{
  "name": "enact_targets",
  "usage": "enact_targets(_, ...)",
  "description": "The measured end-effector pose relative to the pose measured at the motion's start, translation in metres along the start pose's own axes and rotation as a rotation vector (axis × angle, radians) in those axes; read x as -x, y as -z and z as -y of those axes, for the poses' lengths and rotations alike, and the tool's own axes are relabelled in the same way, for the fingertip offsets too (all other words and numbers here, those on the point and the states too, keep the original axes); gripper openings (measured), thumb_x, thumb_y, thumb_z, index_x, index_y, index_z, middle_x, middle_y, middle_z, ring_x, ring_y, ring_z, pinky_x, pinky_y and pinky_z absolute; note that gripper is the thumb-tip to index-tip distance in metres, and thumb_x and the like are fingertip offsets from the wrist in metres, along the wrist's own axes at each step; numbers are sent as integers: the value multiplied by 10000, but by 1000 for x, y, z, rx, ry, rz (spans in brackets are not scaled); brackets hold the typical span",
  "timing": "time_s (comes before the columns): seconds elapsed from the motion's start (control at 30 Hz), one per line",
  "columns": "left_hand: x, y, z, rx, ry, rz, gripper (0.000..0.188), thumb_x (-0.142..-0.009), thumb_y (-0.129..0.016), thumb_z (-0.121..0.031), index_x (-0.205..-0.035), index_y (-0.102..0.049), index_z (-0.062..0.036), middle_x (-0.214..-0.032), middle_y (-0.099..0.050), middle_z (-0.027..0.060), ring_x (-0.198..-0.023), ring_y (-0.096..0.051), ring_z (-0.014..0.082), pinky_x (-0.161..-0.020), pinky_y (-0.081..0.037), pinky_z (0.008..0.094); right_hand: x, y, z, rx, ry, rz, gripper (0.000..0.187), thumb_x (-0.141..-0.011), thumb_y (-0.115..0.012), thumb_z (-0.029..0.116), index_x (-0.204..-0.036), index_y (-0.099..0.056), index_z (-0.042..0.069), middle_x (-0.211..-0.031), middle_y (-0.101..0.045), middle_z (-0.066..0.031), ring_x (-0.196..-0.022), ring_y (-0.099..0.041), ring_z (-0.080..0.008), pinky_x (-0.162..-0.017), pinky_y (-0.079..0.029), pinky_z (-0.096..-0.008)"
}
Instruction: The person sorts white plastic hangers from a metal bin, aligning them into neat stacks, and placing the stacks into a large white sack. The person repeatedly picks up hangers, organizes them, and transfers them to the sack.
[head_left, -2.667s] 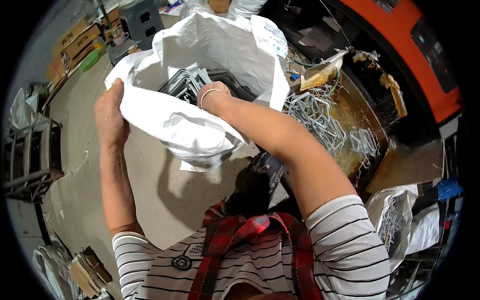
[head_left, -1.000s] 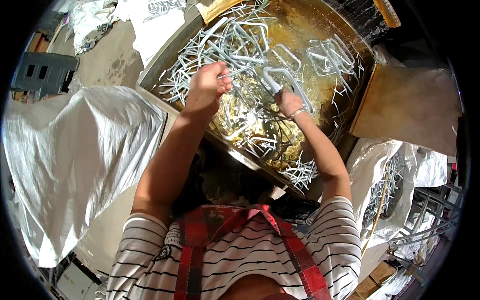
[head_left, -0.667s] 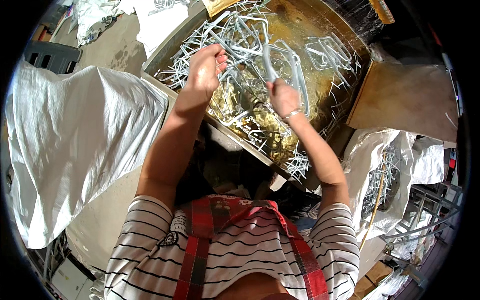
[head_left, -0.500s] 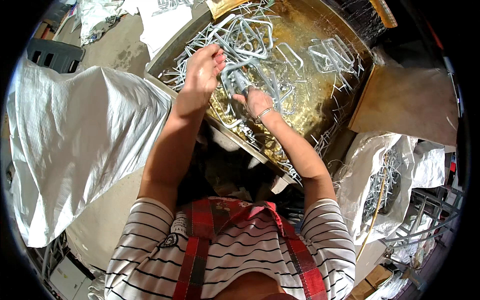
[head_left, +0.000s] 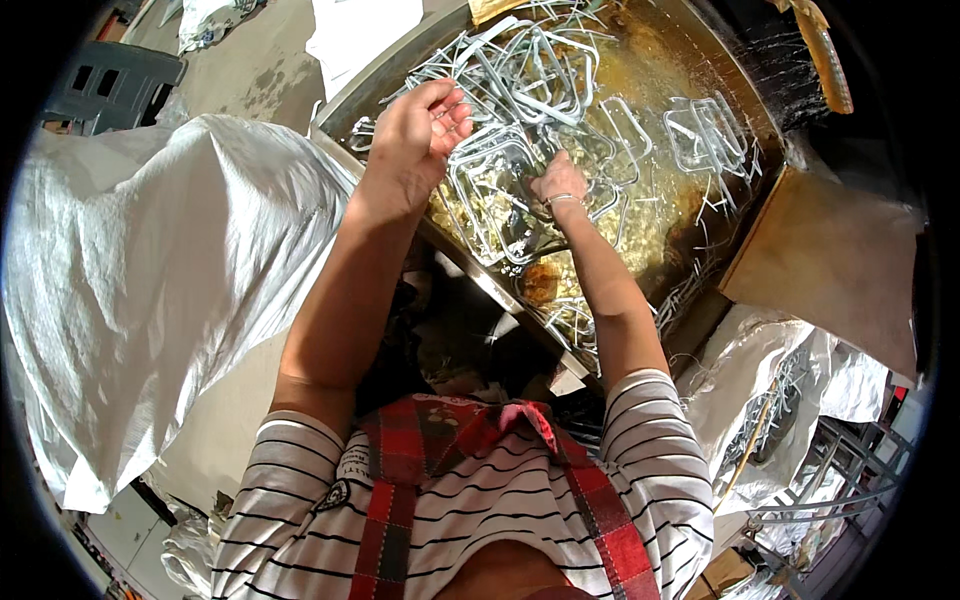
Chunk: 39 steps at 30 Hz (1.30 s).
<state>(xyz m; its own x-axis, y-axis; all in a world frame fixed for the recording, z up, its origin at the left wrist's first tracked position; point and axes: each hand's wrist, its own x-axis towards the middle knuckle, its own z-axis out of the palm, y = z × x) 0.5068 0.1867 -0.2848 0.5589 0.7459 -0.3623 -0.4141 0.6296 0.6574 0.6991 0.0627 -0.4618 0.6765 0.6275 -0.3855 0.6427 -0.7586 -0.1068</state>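
A metal tub (head_left: pixel 372 82) holds shallow yellowish liquid and many bent grey metal pieces. My left hand (head_left: pixel 413 140) hovers over the tub's left edge beside the heaped metal pieces (head_left: pixel 530 75), fingers loosely curled and apart, with nothing visible in it. My right hand (head_left: pixel 562 182), with a bracelet on the wrist, reaches down into the middle of the tub. Its fingers are closed near the liquid, and what they hold is hidden. Rectangular bent metal frames (head_left: pixel 478 160) lie to its left.
More bent frames (head_left: pixel 706 135) lie at the tub's right. A white woven sack (head_left: pixel 190 260) bulges at the left. A brown board (head_left: pixel 825 260) stands right of the tub, above an open sack of metal pieces (head_left: pixel 765 400). A dark plastic crate (head_left: pixel 105 85) sits far left.
My right hand has moved forward and right, lower into the tub. The grey metal thing at its fingers no longer shows clearly. My left hand stays near the left edge. The view has shifted slightly.
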Motion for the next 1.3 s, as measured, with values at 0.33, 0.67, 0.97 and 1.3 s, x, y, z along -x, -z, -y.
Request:
enact_targets(0.33, -1, 7, -7, -13, 28, -79, 179, -868, -487, -112, -963, -509, 39, -842, -544, 88, -720, -539, 170, -636, -483, 301, -30, -27, 10, 36, 105, -30, 243, -799, -479, 169, -951, -618, 41, -971, -638, -156, -909, -621, -306, -770, -502, -386)
enact_targets(0.67, -31, 36, 40, -614, 187, -392, 251, -830, -546, -253, -955, -545, -36, -862, -589, 84, -740, -580, 180, -722, -428, 289, 21, 67, -75, -370, 228, -254, 98, -698, -610, 26, -721, -562, -55, -567, -587, -145, -463, -594, -202, -424, -472, -326)
enact_targets(0.97, -15, 2, 107, -121, 407, 414, 813, -801, -304, -696, -1165, -439, 18, -1109, -552, 157, -852, -618, 230, -622, -499, 263, 78, 132, -99, -798, 126, -126, 128, -695, -609, 66, -777, -606, -33, -641, -621, -144, -567, -620, -224, -565, -493, -346)
enact_targets(1.3, 1, -46, 96, -205, 296, 204, 226, -809, -590, -119, -949, -562, 56, -885, -609, 164, -745, -646, 249, -571, -557, 332, 95, 140, -105, -951, 75, -204, 861, -660, -711, 534, -1205, -450, -78, -1117, -562, -216, -1023, -552, -274, -883, -421, -332)
